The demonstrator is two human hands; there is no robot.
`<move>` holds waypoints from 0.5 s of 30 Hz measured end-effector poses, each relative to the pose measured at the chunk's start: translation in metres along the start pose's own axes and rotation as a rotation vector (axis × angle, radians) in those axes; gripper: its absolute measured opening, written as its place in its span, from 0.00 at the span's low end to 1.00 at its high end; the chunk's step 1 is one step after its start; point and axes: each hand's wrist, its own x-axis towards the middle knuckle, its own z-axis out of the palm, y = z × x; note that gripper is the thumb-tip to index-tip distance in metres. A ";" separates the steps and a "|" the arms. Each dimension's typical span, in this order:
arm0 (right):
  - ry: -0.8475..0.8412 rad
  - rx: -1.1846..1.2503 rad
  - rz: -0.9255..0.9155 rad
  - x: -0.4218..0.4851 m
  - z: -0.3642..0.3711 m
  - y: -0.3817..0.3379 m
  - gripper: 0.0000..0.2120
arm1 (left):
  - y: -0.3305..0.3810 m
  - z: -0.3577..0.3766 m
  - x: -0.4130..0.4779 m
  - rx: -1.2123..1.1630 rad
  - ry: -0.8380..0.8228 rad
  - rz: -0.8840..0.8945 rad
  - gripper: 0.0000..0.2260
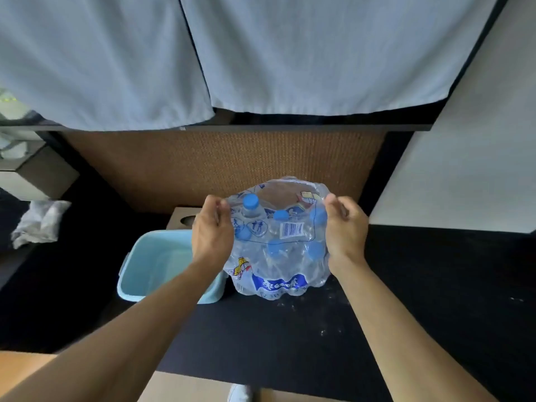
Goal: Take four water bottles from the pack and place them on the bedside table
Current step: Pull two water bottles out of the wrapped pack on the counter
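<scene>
A shrink-wrapped pack of water bottles [280,250] with blue caps stands on a dark table top [435,285]. Its clear plastic wrap is torn open at the top, and one blue-capped bottle [250,205] pokes up through the hole at the far left. My left hand [213,230] pinches the wrap's left edge. My right hand [345,227] pinches the right edge. The two hands hold the film spread apart over the bottle tops.
A light blue plastic bin [153,265] stands just left of the pack. A brown box with a round hole [182,218] is behind it. A woven panel [220,166] and hanging grey cloths [290,53] rise behind. Crumpled plastic [40,221] lies far left.
</scene>
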 end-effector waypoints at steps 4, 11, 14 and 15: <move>0.028 -0.060 0.033 0.022 -0.055 0.046 0.18 | -0.010 0.063 -0.041 -0.001 -0.053 -0.024 0.13; 0.060 -0.135 0.085 0.042 -0.100 0.130 0.17 | -0.045 0.147 -0.082 0.011 -0.126 -0.054 0.10; 0.066 -0.148 0.081 0.048 -0.107 0.153 0.17 | -0.055 0.166 -0.088 0.002 -0.128 -0.059 0.11; 0.056 -0.154 0.076 0.050 -0.108 0.156 0.18 | -0.055 0.169 -0.088 0.006 -0.129 -0.046 0.11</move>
